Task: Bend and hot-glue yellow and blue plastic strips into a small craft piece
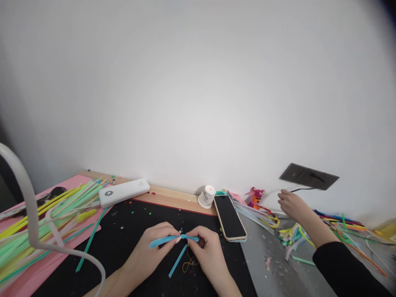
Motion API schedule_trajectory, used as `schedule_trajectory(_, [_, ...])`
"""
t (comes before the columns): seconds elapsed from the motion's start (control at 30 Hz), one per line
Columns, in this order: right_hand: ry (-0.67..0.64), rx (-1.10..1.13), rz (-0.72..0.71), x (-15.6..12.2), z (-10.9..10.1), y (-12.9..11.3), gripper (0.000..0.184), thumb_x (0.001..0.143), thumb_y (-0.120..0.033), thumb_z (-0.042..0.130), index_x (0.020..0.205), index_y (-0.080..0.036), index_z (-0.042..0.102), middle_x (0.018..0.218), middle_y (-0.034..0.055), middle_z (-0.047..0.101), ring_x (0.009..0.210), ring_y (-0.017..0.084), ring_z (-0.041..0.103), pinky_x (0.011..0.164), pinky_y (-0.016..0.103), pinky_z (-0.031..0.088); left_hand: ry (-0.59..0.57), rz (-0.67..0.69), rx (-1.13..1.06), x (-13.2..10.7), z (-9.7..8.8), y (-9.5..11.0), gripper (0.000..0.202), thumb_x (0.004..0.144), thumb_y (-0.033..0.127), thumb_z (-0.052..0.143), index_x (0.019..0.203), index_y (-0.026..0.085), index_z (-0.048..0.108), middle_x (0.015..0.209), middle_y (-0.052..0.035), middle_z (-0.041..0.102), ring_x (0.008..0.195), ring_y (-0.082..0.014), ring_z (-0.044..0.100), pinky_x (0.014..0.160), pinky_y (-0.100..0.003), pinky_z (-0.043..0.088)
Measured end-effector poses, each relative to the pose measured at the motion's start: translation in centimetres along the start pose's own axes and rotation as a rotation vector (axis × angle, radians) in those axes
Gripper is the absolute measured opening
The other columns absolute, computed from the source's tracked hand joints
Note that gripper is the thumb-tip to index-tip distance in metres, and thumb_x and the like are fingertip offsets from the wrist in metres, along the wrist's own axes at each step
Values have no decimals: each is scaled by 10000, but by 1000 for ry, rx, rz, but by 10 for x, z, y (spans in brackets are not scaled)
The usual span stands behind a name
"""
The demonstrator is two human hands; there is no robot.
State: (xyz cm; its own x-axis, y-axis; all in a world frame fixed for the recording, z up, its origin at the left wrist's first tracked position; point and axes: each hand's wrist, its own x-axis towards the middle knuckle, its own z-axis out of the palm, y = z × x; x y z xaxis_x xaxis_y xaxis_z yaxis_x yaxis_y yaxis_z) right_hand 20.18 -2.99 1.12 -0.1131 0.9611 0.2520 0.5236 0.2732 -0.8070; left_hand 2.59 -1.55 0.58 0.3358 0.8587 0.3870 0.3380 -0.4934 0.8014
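My left hand (151,246) and my right hand (208,249) meet over the black mat (148,222) at the bottom middle. Between them is a light blue pipe cleaner (163,241), folded and twisted near its middle, with a loop sticking out over my left hand. Both hands pinch it between thumb and fingers. One straight blue end slants down below the twist. Under my right hand lies a thin brown looped cord (187,266), partly hidden by the fingers.
Many coloured pipe cleaners (62,222) lie on pink sheets at left, beside a white power strip-like box (123,192). Behind my hands stand a paper cup (206,196) and a phone (230,218). A co-worker's hand (291,204) reaches in at right, near a small pink-orange figure (255,198).
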Motion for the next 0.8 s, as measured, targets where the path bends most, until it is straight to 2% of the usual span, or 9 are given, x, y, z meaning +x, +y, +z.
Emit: schedule_trajectory(0.8, [17, 54, -37, 4, 1, 0, 241, 665, -21, 572, 784, -197, 686, 761, 6, 630, 577, 114, 503, 489, 206, 372, 16, -11, 31, 0, -1, -7, 193, 832, 186, 501, 736, 214, 665, 733, 0, 650, 687, -137, 603, 641, -206, 453])
